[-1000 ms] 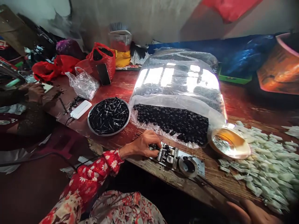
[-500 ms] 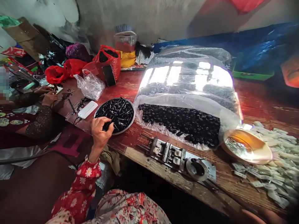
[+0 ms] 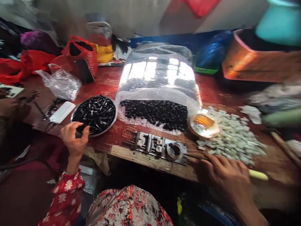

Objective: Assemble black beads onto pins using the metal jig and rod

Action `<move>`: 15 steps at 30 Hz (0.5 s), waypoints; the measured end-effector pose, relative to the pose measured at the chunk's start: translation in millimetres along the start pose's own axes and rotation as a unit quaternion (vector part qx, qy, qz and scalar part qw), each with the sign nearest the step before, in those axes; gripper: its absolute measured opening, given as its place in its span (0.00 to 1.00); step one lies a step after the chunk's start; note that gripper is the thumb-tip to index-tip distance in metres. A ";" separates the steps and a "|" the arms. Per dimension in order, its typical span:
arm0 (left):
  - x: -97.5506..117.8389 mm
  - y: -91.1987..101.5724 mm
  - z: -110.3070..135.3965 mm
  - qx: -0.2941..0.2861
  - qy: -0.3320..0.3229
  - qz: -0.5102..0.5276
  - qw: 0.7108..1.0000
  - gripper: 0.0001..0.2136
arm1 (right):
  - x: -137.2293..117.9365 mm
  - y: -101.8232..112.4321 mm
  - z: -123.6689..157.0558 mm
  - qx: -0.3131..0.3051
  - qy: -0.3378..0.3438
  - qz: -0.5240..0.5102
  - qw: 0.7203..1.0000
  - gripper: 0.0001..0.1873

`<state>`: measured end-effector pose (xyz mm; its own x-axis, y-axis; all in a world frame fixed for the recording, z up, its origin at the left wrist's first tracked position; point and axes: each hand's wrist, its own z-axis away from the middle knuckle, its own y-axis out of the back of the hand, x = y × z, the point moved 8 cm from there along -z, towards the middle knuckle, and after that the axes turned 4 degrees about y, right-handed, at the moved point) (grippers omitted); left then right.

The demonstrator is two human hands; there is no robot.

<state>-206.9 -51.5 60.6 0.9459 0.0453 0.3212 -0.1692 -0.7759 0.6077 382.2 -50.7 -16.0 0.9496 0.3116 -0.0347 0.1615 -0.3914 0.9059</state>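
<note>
My left hand (image 3: 74, 138) hovers at the near rim of a round metal tray (image 3: 110, 123) full of small black parts, its fingers curled as if pinching; what they hold is hidden. My right hand (image 3: 224, 174) lies on the table's front edge, blurred, over a thin rod with a yellow handle (image 3: 258, 175). Between my hands a metal jig (image 3: 156, 146) is fixed to the wooden table (image 3: 131, 152). Behind the jig lies a large clear plastic bag (image 3: 157, 91) of black beads.
A shiny shallow dish (image 3: 204, 126) and a heap of pale small pieces (image 3: 232, 139) sit to the right. Red bags (image 3: 81, 55), a clear bag (image 3: 60, 84) and a white flat object (image 3: 62, 112) are at the left. Another person's hand (image 3: 8, 106) works at the far left.
My left hand went from the metal jig to the tray of black parts and stays at its near rim. My right hand came into view on the table edge. The view swung right.
</note>
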 end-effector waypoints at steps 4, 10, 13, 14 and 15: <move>11.7 4.2 -1.8 0.083 -0.046 -0.020 0.995 0.17 | -20.3 1.1 -18.0 0.015 0.056 0.034 0.998 0.19; 105.2 -45.6 -5.4 -0.067 -0.113 0.138 0.982 0.09 | -39.4 -1.4 -44.8 0.048 0.050 -0.074 0.995 0.13; 160.3 -98.9 -0.4 -0.206 -0.148 0.194 0.948 0.06 | -59.7 -1.6 -68.8 0.041 0.044 -0.143 0.988 0.11; 174.8 -115.4 0.9 -0.238 -0.154 0.206 0.936 0.06 | -68.3 -3.0 -78.5 0.032 0.047 -0.155 0.986 0.11; 187.6 -131.2 2.1 -0.270 -0.158 0.211 0.926 0.06 | -76.6 -5.2 -88.8 0.022 0.048 -0.158 0.986 0.11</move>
<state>-6.7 57.4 39.6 0.7832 -0.4437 0.4356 -0.5754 -0.2515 0.7782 284.8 4.4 19.4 0.8210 0.5032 -0.2698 0.4580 -0.2982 0.8375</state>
